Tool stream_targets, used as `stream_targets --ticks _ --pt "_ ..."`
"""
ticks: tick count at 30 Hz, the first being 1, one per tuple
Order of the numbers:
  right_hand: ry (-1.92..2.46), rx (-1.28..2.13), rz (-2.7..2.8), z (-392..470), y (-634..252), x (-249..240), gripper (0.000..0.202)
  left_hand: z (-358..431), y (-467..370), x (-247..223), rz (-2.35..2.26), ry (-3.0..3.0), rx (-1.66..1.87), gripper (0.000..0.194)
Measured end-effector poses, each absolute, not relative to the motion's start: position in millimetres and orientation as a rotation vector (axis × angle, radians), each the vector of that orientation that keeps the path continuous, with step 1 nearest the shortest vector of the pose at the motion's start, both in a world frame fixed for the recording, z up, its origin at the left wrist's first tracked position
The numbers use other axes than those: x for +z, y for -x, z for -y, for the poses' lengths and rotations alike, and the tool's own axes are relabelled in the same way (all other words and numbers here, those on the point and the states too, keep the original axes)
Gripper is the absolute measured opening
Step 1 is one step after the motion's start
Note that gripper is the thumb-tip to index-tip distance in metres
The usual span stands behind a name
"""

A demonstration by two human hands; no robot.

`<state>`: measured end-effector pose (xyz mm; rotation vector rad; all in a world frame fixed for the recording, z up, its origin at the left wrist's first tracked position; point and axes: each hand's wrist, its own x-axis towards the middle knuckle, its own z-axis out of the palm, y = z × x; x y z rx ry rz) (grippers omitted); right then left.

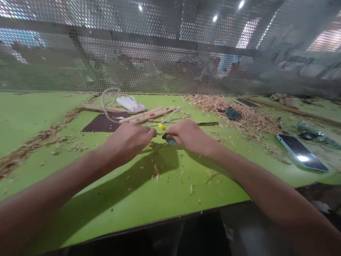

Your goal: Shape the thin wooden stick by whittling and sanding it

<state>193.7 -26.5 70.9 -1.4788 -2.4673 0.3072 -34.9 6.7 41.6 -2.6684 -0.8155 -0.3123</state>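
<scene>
My left hand [131, 138] is closed on a thin wooden stick [160, 134], low over the middle of the green table. Closed too, my right hand [188, 133] pinches a small dark green piece, which looks like sandpaper [170, 141], around or against the stick's other end; the fingers hide which. A yellow tag [161, 127] on a white cord lies just beyond the hands. Behind the left hand are two pale wooden strips [149, 115] with red marks and a dark brown sheet [99, 123]. A thin dark stick [208, 123] lies past my right hand.
Wood shavings [213, 106] are heaped at the back right, with a dark green scrap [233, 113] on them. A phone [302, 151] lies at the right. A white adapter [130, 104] sits at the back. Perforated metal [149, 67] stands behind the table [128, 209].
</scene>
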Motion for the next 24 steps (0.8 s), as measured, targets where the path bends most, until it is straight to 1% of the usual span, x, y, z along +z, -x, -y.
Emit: stream_targets --ticks 3,4,5,6,8,11,14,16,18,21,24 --pt "1.379 0.942 2.444 15 -205 69 0.025 0 29 42 0.710 2.591 -0.258 0.027" --pt "1.343 1.100 2.421 11 -209 68 0.022 0 28 41 0.673 2.566 -0.259 0.029" --pt "1.318 1.182 2.397 8 -212 68 0.020 -1 27 40 0.646 2.547 -0.262 0.029" --pt "1.308 1.181 2.379 6 -215 68 0.019 -3 27 39 0.628 2.534 -0.267 0.030" --pt "1.324 0.992 2.369 6 -216 68 0.022 -9 30 37 0.619 2.548 -0.259 0.028" --pt "1.420 0.555 2.407 13 -207 69 0.026 -16 38 37 0.671 2.662 -0.249 0.024" --pt "1.507 0.148 2.504 21 -196 71 0.033 -16 42 45 0.742 2.849 -0.290 0.025" --pt "1.519 -0.043 2.567 24 -191 73 0.036 -16 43 52 0.812 3.030 -0.291 0.026" --pt "1.497 -0.184 2.604 27 -187 75 0.036 -16 42 59 0.913 3.227 -0.238 0.030" --pt "1.418 -0.308 2.630 29 -182 76 0.036 -18 41 68 1.108 3.445 -0.100 0.040" --pt "1.333 -0.416 2.624 31 -177 74 0.040 -21 44 75 1.122 3.613 -0.019 0.047"
